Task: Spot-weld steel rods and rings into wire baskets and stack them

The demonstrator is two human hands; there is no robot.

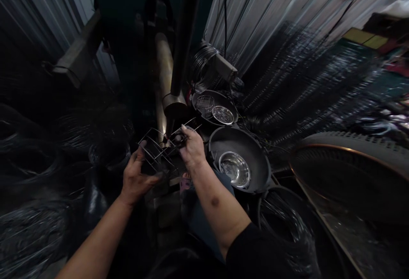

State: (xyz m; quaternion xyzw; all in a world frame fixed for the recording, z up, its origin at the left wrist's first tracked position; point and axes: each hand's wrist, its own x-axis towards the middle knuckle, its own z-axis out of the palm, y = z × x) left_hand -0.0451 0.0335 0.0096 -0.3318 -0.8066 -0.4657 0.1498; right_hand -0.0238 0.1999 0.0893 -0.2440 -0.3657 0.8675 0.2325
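Note:
A small frame of thin metal wires (154,151) is between my two hands, close to the electrode tips of a machine with brass-coloured arms (165,68). My left hand (136,174) grips the wire frame at its left side, thumb and fingers bent around its edge. My right hand (192,148) is closed near the frame's right end, with wire ends sticking out past the fingertips. Dimness and blur hide exactly what the right fingertips pinch. Just right of that hand stands a dark round basin (255,155) with a shiny metal bowl (234,169) inside.
Behind the near basin sits another dark basin (200,100) holding a second metal bowl (223,115) and wire pieces. A coil of wire (204,64) hangs beyond it. A large fan (348,176) stands at the right. Bundled wires (284,215) lie at lower right.

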